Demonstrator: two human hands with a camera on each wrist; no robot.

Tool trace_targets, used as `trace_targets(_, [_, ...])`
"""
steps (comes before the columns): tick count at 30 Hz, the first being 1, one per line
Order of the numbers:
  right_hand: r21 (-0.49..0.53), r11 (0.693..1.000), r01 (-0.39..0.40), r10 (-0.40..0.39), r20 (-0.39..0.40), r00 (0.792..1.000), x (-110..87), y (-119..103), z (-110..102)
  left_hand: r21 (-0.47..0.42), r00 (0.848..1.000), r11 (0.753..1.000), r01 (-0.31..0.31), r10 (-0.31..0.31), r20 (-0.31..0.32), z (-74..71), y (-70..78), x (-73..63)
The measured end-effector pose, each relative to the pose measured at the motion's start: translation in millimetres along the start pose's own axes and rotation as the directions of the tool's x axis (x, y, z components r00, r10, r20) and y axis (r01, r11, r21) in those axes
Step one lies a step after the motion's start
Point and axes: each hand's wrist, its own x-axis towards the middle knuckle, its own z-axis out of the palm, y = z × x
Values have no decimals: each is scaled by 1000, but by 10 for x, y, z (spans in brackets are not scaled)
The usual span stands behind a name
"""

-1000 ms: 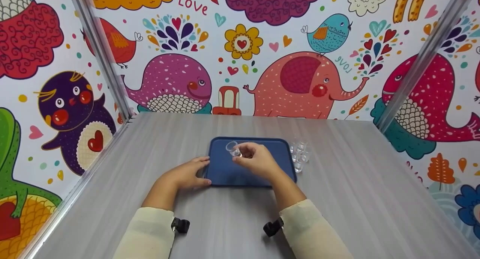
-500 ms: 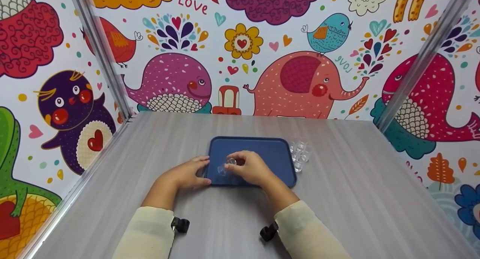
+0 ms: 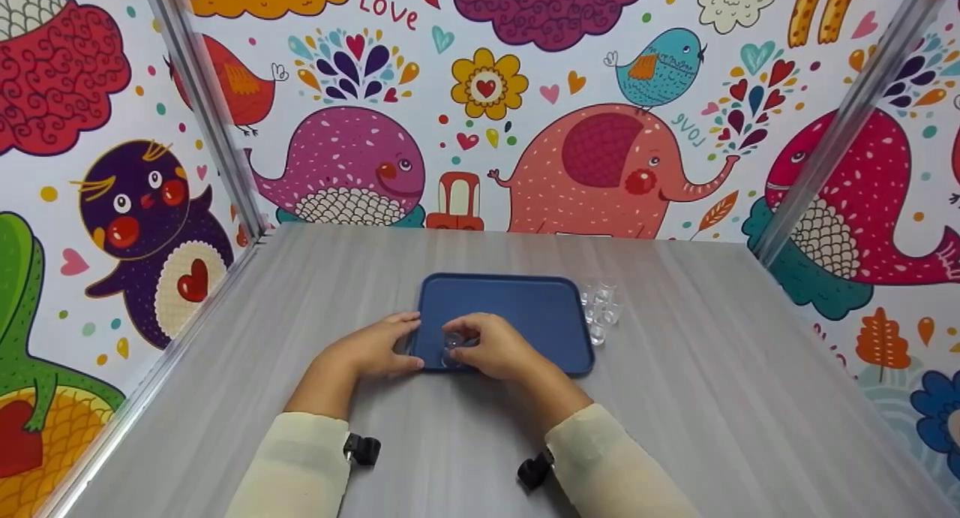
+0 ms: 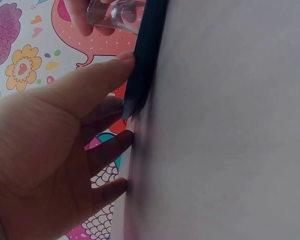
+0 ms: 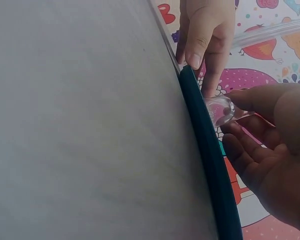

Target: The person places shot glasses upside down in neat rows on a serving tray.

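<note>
My right hand (image 3: 491,345) pinches a small clear cup (image 3: 451,347) between thumb and fingers at the near left corner of a blue tray (image 3: 517,308). The cup looks turned mouth down, and its lower end meets or nearly meets the tray floor. In the right wrist view the cup (image 5: 221,111) stands out behind the tray's rim, which hides its foot. My left hand (image 3: 379,347) lies at the tray's left edge, fingers extended and thumb tip against the near left corner. The left wrist view shows this thumb (image 4: 97,77) touching the rim.
Several more clear cups (image 3: 600,311) stand close together on the grey table (image 3: 675,398), just right of the tray. Walls with cartoon animals (image 3: 592,173) and metal posts (image 3: 836,120) enclose the table at the back and sides.
My right hand has moved left and toward me, carrying the cup down to the tray's near left corner. The cup has turned from mouth up to apparently mouth down. My left hand stays put.
</note>
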Motion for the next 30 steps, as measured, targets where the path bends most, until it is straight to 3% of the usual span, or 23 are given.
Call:
trace_targets(9, [102, 995, -25, 25, 3, 1000, -76, 61, -175, 4, 999, 999, 41, -41, 2, 19, 0, 11])
trace_targets(16, [135, 991, -9, 23, -101, 995, -147, 197, -453, 11, 1000, 1000, 19, -19, -5, 9, -12, 5])
trace_targets(22, [150, 987, -54, 81, -182, 980, -227, 327, -678, 13, 1000, 1000, 21, -21, -6, 15, -9, 10])
trace_targets(30, [184, 980, -80, 122, -229, 966, -342, 489, -883, 6, 1000, 1000, 6, -6, -1, 12, -28, 19])
